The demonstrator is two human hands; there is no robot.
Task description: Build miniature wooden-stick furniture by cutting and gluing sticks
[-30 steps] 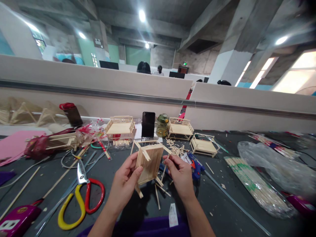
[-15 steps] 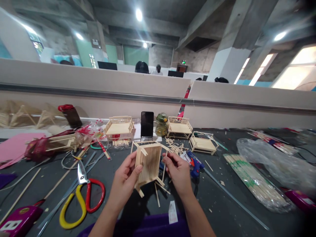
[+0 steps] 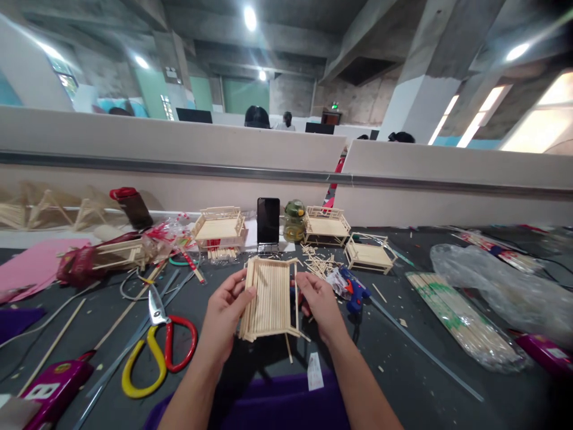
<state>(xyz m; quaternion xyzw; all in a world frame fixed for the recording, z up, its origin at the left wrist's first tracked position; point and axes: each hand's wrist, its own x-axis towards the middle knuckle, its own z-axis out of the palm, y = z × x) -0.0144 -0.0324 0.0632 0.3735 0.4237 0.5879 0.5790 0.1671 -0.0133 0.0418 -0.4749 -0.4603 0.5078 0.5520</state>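
Observation:
My left hand grips the left side of a miniature bed made of thin wooden sticks, thumb on the slatted face. The bed is held up over the table, its slats facing me. At its right side my right hand pinches a thin wooden stick that runs along the edge. Whether this stick is fixed to the bed I cannot tell. Below, a loose stick shows near the bed's lower edge. The fingertips of my right hand are partly hidden.
Scissors with red and yellow handles lie left. A blue glue gun lies right, near scattered stick pieces. Behind stand a phone, a green-lidded bottle and several finished stick pieces. Bagged sticks lie far right.
The bed has been turned so its slatted face points more squarely at me. My right hand's stick has come close along the bed's right edge. The view has shifted slightly.

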